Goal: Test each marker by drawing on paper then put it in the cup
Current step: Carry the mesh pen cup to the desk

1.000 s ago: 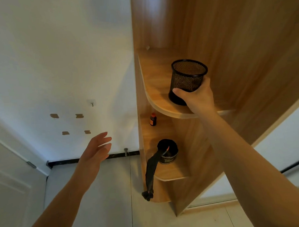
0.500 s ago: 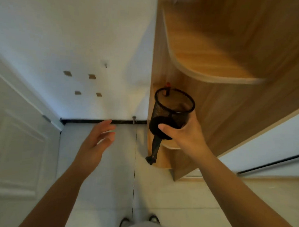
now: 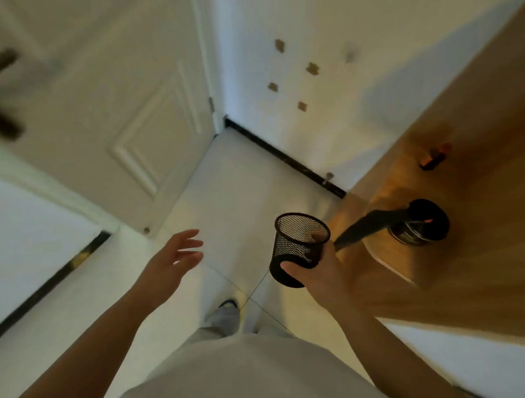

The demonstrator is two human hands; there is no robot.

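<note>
A black wire-mesh cup (image 3: pixel 299 245) sits upright in my right hand (image 3: pixel 317 273), which grips it low around its base, in front of my waist. The cup looks empty inside. My left hand (image 3: pixel 170 260) floats to the left of the cup with fingers spread and nothing in it. No markers and no paper are in view.
A wooden corner shelf unit (image 3: pixel 468 250) stands at the right, holding a dark tin (image 3: pixel 419 225) with a black strap hanging out and a small red-capped bottle (image 3: pixel 434 158). A white door (image 3: pixel 116 115) is at the left, white tiled floor (image 3: pixel 239 184) lies ahead, my feet below.
My right hand has carried the mesh cup off the upper shelf and down to waist height. The view has swung down and left toward the door and floor.
</note>
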